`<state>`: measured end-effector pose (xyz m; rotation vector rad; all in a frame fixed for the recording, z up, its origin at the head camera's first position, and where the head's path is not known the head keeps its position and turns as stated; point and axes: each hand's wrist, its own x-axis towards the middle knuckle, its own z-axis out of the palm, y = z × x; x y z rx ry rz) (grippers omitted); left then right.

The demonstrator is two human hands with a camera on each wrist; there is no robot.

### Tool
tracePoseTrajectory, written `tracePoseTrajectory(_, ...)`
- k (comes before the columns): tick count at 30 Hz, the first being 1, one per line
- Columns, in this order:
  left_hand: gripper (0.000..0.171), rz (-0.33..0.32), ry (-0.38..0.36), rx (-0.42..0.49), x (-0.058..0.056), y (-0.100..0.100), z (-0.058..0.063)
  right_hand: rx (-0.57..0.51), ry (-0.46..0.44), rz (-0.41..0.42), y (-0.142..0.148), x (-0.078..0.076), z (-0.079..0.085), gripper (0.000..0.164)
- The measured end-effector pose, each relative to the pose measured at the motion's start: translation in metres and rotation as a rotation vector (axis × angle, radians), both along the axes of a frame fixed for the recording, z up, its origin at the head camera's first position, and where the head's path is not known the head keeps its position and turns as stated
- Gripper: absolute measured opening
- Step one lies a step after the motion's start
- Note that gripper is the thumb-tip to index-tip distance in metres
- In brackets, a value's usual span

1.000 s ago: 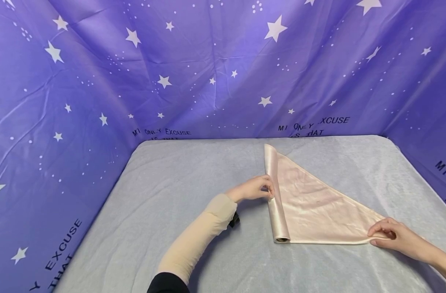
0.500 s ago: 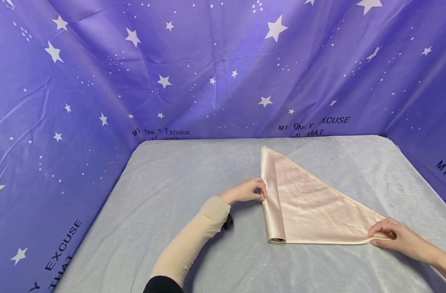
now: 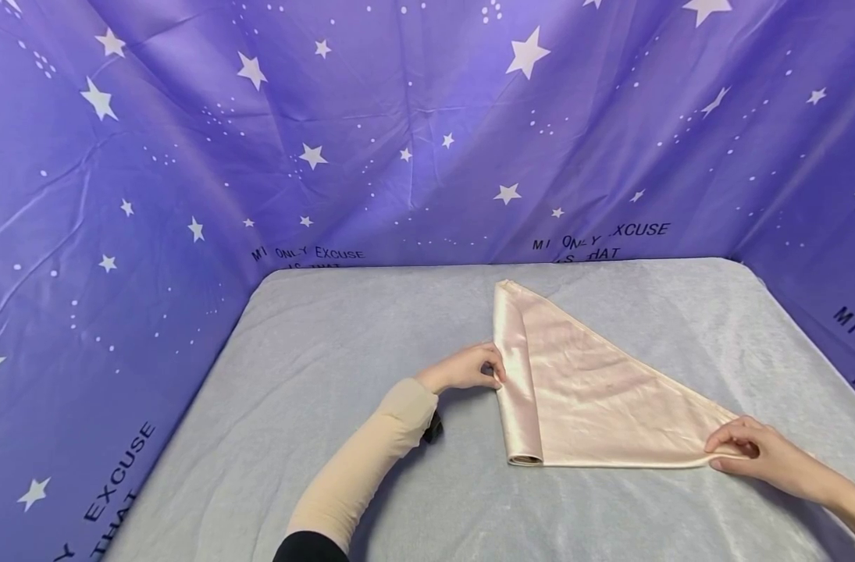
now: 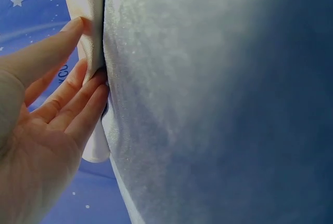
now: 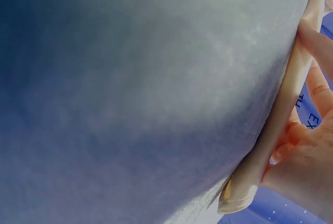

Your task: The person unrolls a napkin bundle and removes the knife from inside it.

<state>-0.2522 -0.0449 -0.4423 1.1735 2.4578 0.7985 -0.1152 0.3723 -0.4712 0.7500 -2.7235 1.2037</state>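
A pale pink satin cloth (image 3: pixel 610 390) lies on the table as a triangle tapering to the right, its left side wound into a loose flattened roll (image 3: pixel 521 406). My left hand (image 3: pixel 469 367) pinches the roll's outer left edge about halfway along; in the left wrist view, the thumb presses on the roll (image 4: pixel 92 31) while the fingers tuck against its underside. At the far right tip, my right hand (image 3: pixel 771 457) pinches the cloth corner between thumb and fingers. The right wrist view shows that hand (image 5: pixel 307 156) along the cloth's folded edge (image 5: pixel 281 104).
A grey plush cover (image 3: pixel 315 375) spreads over the table. Purple curtains (image 3: pixel 399 117) with white stars and lettering hang behind and at both sides. A small black object (image 3: pixel 434 428) shows beneath the left sleeve's cuff.
My left hand has shifted left, drawing the roll's edge with it, and the roll looks wider and flatter. My right hand has stayed at the corner.
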Motion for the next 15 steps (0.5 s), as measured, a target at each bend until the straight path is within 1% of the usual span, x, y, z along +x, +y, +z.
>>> tracePoseTrajectory(5,0.008,0.002,-0.013,0.004,0.0008,0.0003,0.0003,-0.001,-0.007,0.001,0.0004,0.0004,0.0002,0.035)
tracePoseTrajectory(11,0.013,0.014,-0.056,0.002,0.0004,0.0024,0.0037,-0.006,0.007,-0.004,-0.0013,0.0009,0.0012,0.035)
tracePoseTrajectory(13,0.013,0.017,-0.059,0.008,-0.0005,0.0033,0.0042,-0.011,0.014,-0.001,-0.0018,0.0008,0.0016,0.035)
tracePoseTrajectory(15,0.014,0.017,-0.044,0.02,-0.002,0.0048,0.0047,-0.016,0.03,0.001,-0.0024,0.0005,0.0014,0.036)
